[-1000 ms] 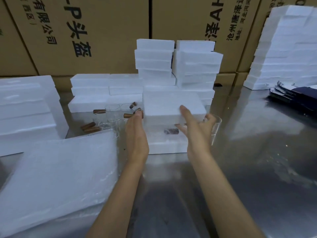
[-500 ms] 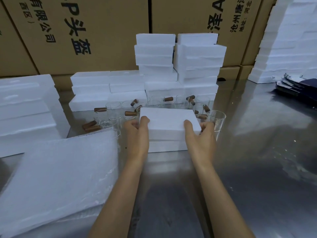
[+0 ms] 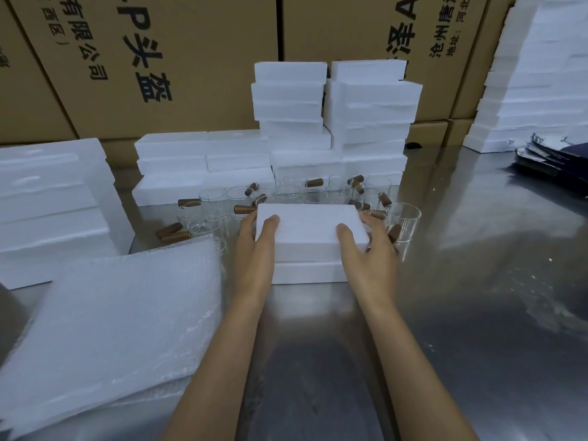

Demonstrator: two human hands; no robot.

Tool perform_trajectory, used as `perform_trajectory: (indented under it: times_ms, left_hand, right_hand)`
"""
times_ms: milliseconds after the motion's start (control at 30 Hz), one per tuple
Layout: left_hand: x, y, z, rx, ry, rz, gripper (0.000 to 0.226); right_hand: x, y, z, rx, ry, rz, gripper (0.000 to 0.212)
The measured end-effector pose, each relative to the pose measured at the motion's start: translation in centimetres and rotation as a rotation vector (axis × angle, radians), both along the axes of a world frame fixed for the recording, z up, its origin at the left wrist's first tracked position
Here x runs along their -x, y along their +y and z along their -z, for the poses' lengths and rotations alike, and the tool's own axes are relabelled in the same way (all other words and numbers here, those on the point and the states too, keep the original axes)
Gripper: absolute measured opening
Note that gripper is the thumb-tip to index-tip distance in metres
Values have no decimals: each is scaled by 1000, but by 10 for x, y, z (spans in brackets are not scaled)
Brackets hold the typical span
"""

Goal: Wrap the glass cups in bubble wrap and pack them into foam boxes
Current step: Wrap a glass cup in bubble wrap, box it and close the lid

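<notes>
A white foam box (image 3: 307,272) stands on the steel table in front of me, its foam lid (image 3: 307,229) lying on top. My left hand (image 3: 257,249) grips the lid's left end, thumb on top and fingers down the side. My right hand (image 3: 366,249) grips the right end the same way. Behind the box stand several glass cups with brown wooden handles (image 3: 404,224). A stack of bubble wrap sheets (image 3: 111,323) lies at the near left. The box's contents are hidden.
Stacks of foam boxes (image 3: 331,122) rise behind the cups, more foam (image 3: 51,202) at the left and far right (image 3: 534,84). Cardboard cartons (image 3: 159,58) form the back wall. Dark folded items (image 3: 553,154) lie at the right. The steel table (image 3: 477,313) stretches right.
The lid was held up above the box a second ago. Both hands have lowered it onto the box and now clasp its ends.
</notes>
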State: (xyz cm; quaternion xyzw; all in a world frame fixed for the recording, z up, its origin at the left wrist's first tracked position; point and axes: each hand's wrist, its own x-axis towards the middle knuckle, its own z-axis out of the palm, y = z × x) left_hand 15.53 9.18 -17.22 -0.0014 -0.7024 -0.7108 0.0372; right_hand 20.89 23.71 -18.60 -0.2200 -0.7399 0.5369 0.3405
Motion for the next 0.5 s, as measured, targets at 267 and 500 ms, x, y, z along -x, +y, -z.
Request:
perform_trajectory:
  times_ms: [267, 500]
  left_hand:
    - [0, -1, 3, 18, 10, -79, 18]
    - [-7, 0, -6, -12, -152, -120, 23]
  right_hand:
    - [4, -3, 2, 108, -12, -72, 30]
    - [2, -3, 3, 282, -64, -108, 35]
